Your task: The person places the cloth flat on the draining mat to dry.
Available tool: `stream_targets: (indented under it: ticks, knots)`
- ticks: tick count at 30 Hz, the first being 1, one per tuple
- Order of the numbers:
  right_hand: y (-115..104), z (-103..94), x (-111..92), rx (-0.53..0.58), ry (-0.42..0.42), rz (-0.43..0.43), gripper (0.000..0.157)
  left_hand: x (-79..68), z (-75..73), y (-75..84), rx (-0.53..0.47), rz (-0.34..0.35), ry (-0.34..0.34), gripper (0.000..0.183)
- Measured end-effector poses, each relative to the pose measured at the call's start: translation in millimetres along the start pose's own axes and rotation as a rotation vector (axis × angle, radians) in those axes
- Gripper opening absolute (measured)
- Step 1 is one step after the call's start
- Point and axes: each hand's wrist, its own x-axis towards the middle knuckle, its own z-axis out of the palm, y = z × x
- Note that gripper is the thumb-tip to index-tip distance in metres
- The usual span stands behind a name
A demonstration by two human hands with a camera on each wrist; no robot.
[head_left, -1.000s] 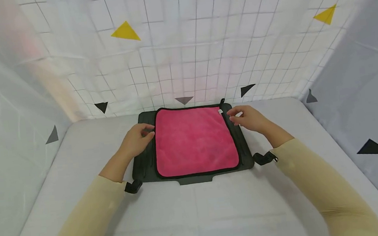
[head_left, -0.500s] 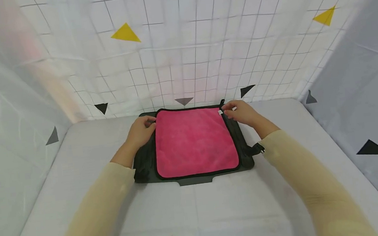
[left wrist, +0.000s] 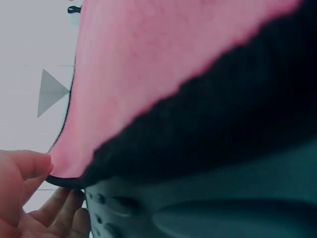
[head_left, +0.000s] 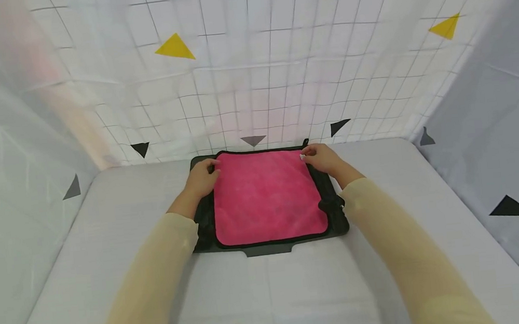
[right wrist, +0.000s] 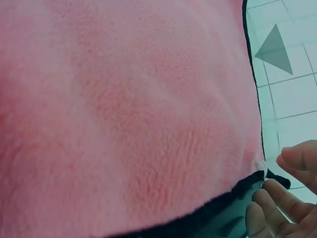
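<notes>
A square pink plush towel with black edging lies flat on a dark board. At its far left corner is my left hand; the thumb tip overlaps the pink corner in the left wrist view, and the other fingers reach at and below the black edge. My right hand is at the far right corner, beside the small white tag and the black hanging loop. In the right wrist view its thumb stands apart from its fingers, with the towel's corner and loop at the gap.
Under the board spreads a white-covered table. A gridded white curtain with yellow and black triangles rises behind it, and pale sheets close off the sides. A black wrist camera overlaps the board's right edge.
Both hands have moved inward from beside the board to the towel's far corners. The towel and board have stayed in place.
</notes>
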Motion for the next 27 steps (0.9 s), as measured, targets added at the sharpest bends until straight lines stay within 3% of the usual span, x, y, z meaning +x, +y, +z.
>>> stream_targets:
  ticks: [5,12,14,21,27]
  knots:
    - [1,6.2,5,0.013,0.005,0.026,0.036,2.4,1.8,-3.8,-0.033,-0.025,0.021,0.034]
    - [1,8.8,11,0.228,0.017,0.164,0.031,8.2,4.2,-6.9,-0.084,-0.039,0.035,0.033]
    - [1,8.0,12,0.240,0.014,0.178,0.030,10.0,5.0,-7.0,-0.096,-0.044,0.033,0.033]
    - [5,9.5,14,0.171,0.047,0.088,0.033,13.6,5.7,-8.2,-0.144,-0.083,0.041,0.037]
    - [7,10.3,15,0.203,0.082,0.103,0.035,14.0,2.2,-10.0,-0.142,-0.140,-0.009,0.040]
